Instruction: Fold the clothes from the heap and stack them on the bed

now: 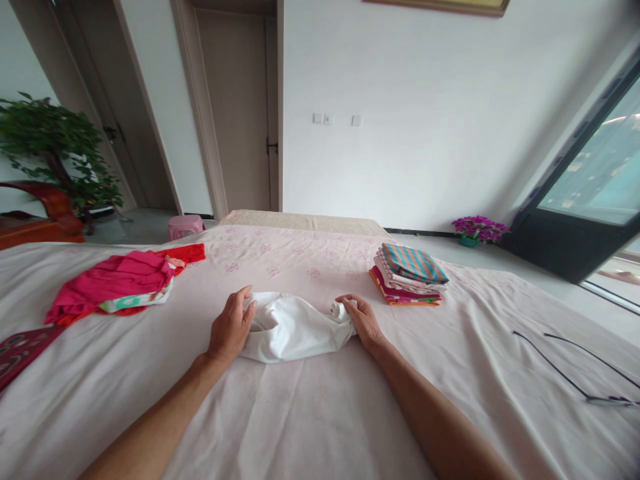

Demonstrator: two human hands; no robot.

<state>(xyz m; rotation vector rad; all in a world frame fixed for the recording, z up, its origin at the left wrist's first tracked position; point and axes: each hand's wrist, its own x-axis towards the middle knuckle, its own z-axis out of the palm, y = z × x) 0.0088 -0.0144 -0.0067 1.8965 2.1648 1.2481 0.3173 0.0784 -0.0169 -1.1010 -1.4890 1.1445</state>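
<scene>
A white cloth (295, 330), bunched and partly folded, lies on the pale pink sheet (310, 420) in front of me. My left hand (233, 323) grips its left end, thumb on top. At the other end, my right hand (363, 320) pinches a small rolled bit of the same cloth between thumb and fingers. The fingertips under the cloth are hidden on both sides. Beyond my right hand stands a stack of folded cloths (410, 277), topped by a blue and orange striped one. To the left sits a loose heap of crimson and red cloth (120, 280).
Eyeglasses (585, 393) lie on the sheet at the right. A dark red patterned item (25, 353) is at the left edge. Past the covered surface are a pink stool (185, 227), a purple flower pot (477, 230), a leafy plant (55, 147) and a wooden chair (45, 213).
</scene>
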